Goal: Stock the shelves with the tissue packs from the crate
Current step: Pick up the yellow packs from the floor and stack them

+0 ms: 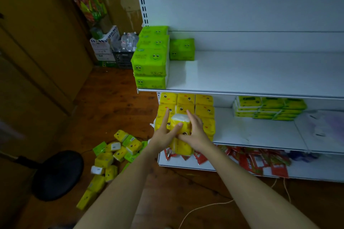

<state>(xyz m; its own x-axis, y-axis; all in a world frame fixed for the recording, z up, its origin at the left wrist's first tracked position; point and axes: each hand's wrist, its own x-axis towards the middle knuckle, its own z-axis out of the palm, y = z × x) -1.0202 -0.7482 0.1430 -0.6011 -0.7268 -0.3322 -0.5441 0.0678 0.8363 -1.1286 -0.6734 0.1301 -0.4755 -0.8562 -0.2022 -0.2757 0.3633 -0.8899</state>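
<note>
Pack in hand: yellow tissue pack [181,121], white end up, pressed between both hands at the left part of the middle shelf [242,132], near its front edge and just in front of the rows of yellow packs [186,101] standing there.
Weight: judged light; easy to carry with one hand.
Softness: judged soft and springy under a thin film; gives way to pressure, so needs only a mild squeeze. No risk of breaking, only of dents.
Surface: glossy film, probably a little slippery.
Where to hold: best on the two opposite sides with flat palms, not by the loose film at the ends.
Left hand [163,134]: lies on the left side of the pack, index finger straight and pointing toward the shelf back, thumb laid across the front face.
Right hand [197,132]: lies flat on the right side, fingers straight and close together.
Grip: spread flat, not curled; holds the pack only by pressing from two sides.
Arms: both bare, stretched forward and down, meeting at the pack.
Lower pack [183,148]: yellow, under the hands at the front edge; cannot tell if resting or carried.
Remaining stock: loose packs [115,154] on the floor, left of the shelving.
</note>
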